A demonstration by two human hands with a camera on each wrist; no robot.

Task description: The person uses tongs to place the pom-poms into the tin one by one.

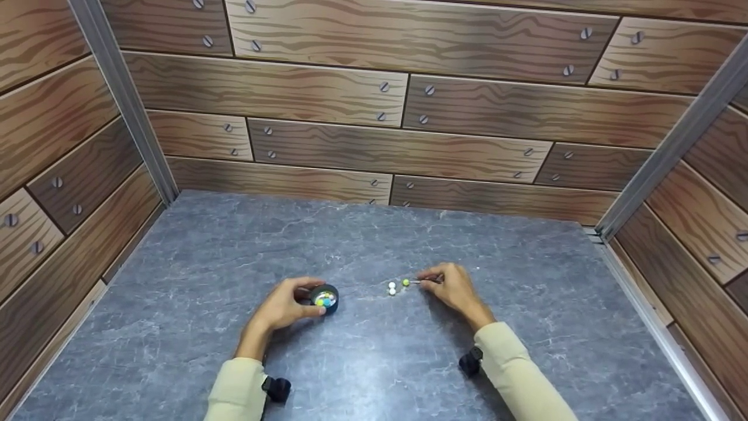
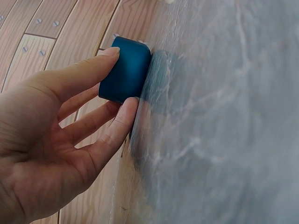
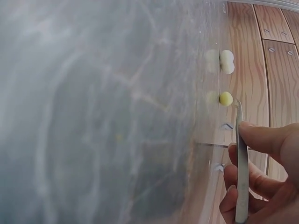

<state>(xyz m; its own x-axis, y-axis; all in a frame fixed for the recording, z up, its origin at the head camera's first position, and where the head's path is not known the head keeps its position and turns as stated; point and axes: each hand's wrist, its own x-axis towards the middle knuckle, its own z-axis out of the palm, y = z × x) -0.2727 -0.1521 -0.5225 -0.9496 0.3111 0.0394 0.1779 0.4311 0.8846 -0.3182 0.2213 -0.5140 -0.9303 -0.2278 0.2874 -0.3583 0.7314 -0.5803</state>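
Right hand [image 1: 453,286] pinches tweezers [image 3: 242,172] just right of the yellow ball [image 1: 405,282], nearer than my left hand [image 1: 284,305] holding the cup [image 2: 127,70].

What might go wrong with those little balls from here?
The round yellow-green ball might roll away if the tweezers nudge it. The two white balls lie close by, so a slip could scatter them. And if the left hand jogs the cup it holds, the coloured balls inside could spill.
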